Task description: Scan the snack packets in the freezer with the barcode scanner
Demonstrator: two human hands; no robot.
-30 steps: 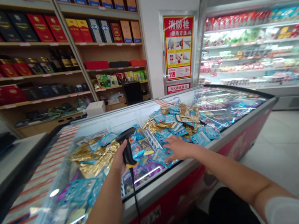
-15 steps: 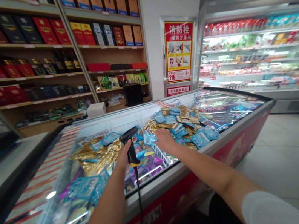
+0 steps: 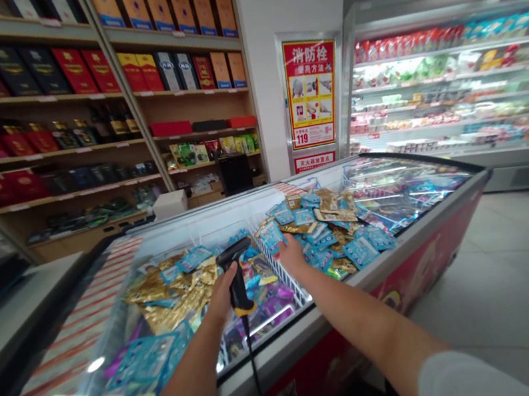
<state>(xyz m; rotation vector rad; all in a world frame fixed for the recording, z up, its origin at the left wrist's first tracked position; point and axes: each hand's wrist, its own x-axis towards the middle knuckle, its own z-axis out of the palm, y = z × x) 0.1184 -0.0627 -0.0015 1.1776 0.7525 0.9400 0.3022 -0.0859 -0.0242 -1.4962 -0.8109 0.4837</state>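
Observation:
My left hand (image 3: 225, 290) is closed around the grip of a black and yellow barcode scanner (image 3: 236, 277), its head pointing right and its cable hanging down over the freezer's front. My right hand (image 3: 291, 253) pinches the lower edge of a blue packet (image 3: 271, 236), held tilted above the wire divider. To its right lies a heap of blue and gold packets (image 3: 319, 236). Left of the scanner, more gold packets (image 3: 179, 293) are spread in the chest freezer, with blue packets (image 3: 144, 360) nearer the front.
A white wire divider (image 3: 285, 275) splits the chest freezer, whose pale front rim (image 3: 430, 217) runs below my arms. Sliding glass covers the right end. Shelves of boxed bottles (image 3: 71, 71) stand behind, and a lit refrigerated display (image 3: 458, 84) stands at the right.
My right hand has turned and now holds a blue packet up by its edge. The scanner stays in my left hand, slightly lower. The view has shifted a little.

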